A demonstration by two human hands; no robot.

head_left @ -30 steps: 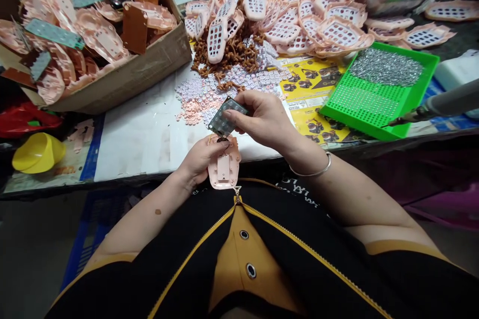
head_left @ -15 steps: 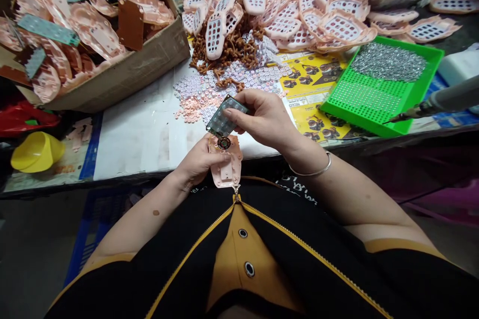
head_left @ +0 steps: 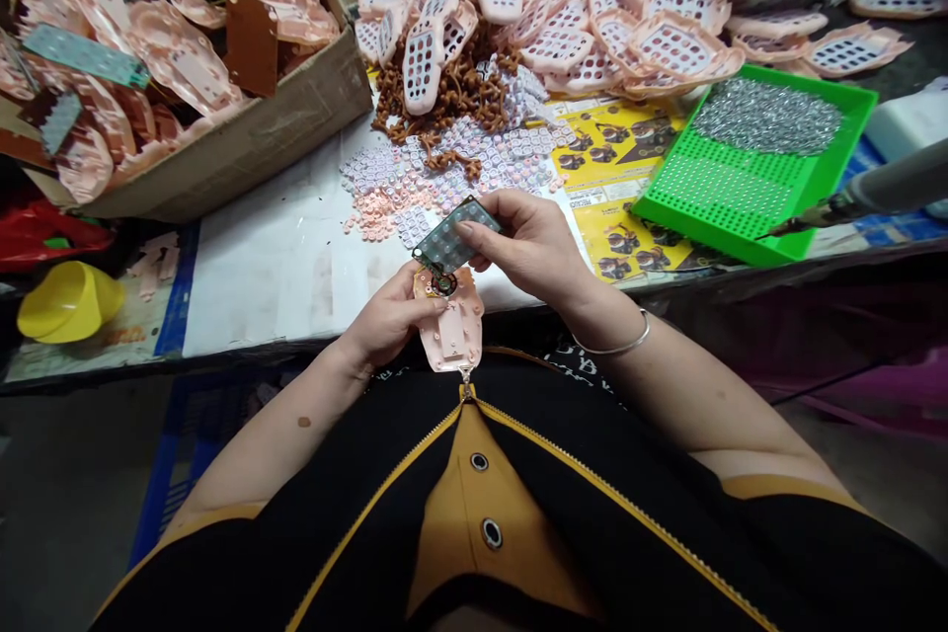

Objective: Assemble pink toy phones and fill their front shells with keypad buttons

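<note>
My left hand (head_left: 386, 316) grips a pink plastic shell half (head_left: 453, 334) by its left side, just above my lap. A small round black speaker (head_left: 443, 282) sits at the shell's upper end. Between thumb and fingers, my right hand (head_left: 529, 245) pinches a greenish circuit board (head_left: 459, 233) with a pale, dotted sheet on its face. The board is tilted above the shell, its lower left corner close to the speaker. Whether the two touch I cannot tell. My right fingertips are partly hidden behind the board.
A cardboard box (head_left: 244, 153) of pink shells stands left. Behind my hands lie small loose buttons (head_left: 385, 183), brown parts (head_left: 474, 99) and pink keypad shells (head_left: 563, 49). A green tray (head_left: 748, 188) holds screws (head_left: 770, 114); an electric screwdriver (head_left: 851, 202) hangs at right. A yellow scoop (head_left: 70, 301) lies left.
The circuit board has moved slightly right and turned a little flatter, with my right hand following. More of the shell's lower part shows as my left thumb has shifted left.
</note>
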